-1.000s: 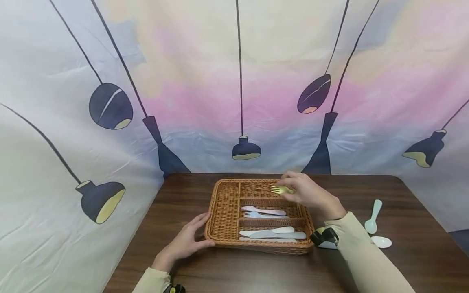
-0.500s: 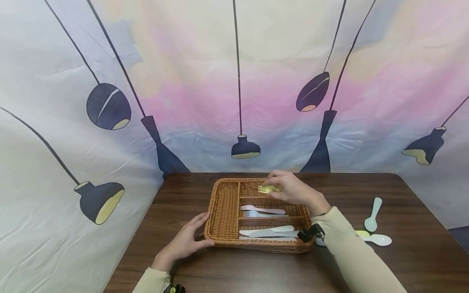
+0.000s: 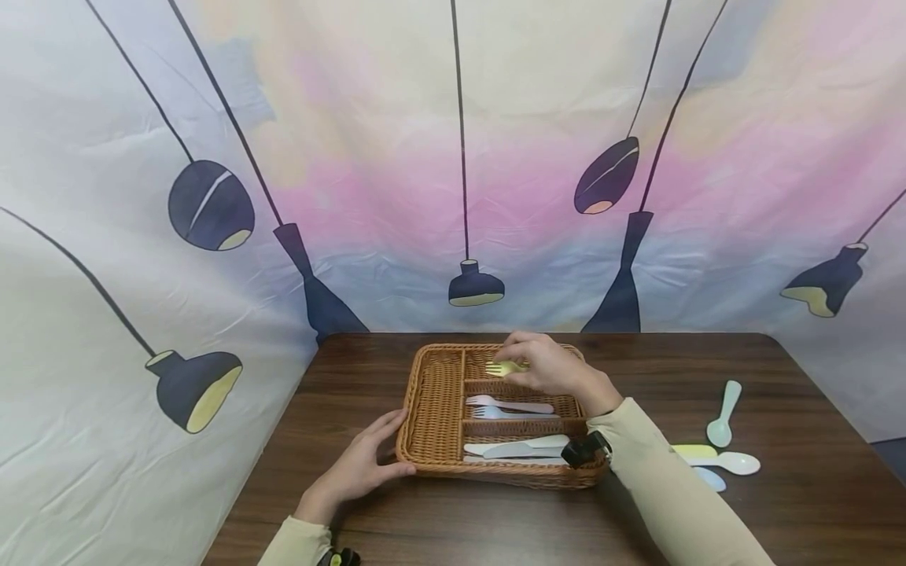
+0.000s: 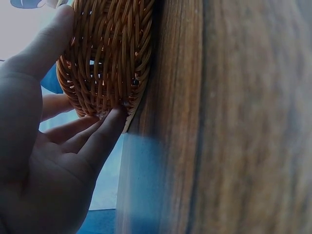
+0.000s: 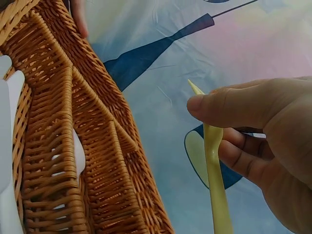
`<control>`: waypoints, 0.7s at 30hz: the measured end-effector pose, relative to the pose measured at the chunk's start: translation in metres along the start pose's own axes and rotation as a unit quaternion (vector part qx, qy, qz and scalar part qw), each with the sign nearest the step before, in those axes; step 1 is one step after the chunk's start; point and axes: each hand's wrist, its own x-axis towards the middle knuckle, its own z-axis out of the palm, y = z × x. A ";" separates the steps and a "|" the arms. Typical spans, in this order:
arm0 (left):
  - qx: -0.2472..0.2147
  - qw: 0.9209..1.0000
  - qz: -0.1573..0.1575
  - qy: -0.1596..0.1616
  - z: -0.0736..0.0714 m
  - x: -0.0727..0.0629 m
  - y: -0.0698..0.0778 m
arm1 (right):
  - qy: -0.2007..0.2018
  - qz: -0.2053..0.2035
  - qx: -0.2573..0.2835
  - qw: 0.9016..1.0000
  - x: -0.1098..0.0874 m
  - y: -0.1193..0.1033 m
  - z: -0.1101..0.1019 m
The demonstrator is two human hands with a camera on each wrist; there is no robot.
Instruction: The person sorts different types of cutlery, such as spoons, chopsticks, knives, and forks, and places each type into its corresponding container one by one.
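Note:
My right hand (image 3: 548, 368) pinches a pale yellow plastic fork (image 3: 502, 368) between thumb and fingers, over the back-right compartment of a wicker cutlery basket (image 3: 433, 409). In the right wrist view the fork (image 5: 214, 165) stands clear of the wicker, its tines partly covered by the fingers. My left hand (image 3: 357, 464) rests at the basket's front-left corner, thumb on one side and fairly straight fingers on the other. A pink fork (image 3: 520, 406) and a blue fork (image 3: 506, 414) lie in the middle compartment. Several white and grey knives (image 3: 524, 448) fill the front one.
Right of the basket on the brown wooden table (image 3: 495, 527) lie a mint spoon (image 3: 723, 417), a white spoon (image 3: 738, 463), a blue spoon (image 3: 712, 478) and a yellow piece (image 3: 697, 450), partly behind the right sleeve. A lamp-patterned cloth (image 3: 396, 196) hangs behind the table.
My right hand has moved left with the yellow fork, along the back compartment. More of the spoons at right now shows beside the sleeve. The left hand stays at the corner.

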 end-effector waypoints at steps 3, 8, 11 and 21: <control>-0.004 1.000 0.005 0.003 0.000 0.000 0.000 | -0.005 0.009 0.003 1.000 0.000 -0.001 0.003; -0.012 1.000 0.009 0.003 0.000 0.000 0.001 | -0.009 0.022 -0.008 1.000 -0.003 0.000 0.005; -0.018 1.000 0.007 0.002 0.000 0.000 0.002 | -0.005 0.016 -0.012 1.000 -0.004 0.002 0.004; -0.012 1.000 0.007 0.001 0.000 -0.001 0.001 | -0.018 0.038 0.016 0.999 -0.009 0.004 0.004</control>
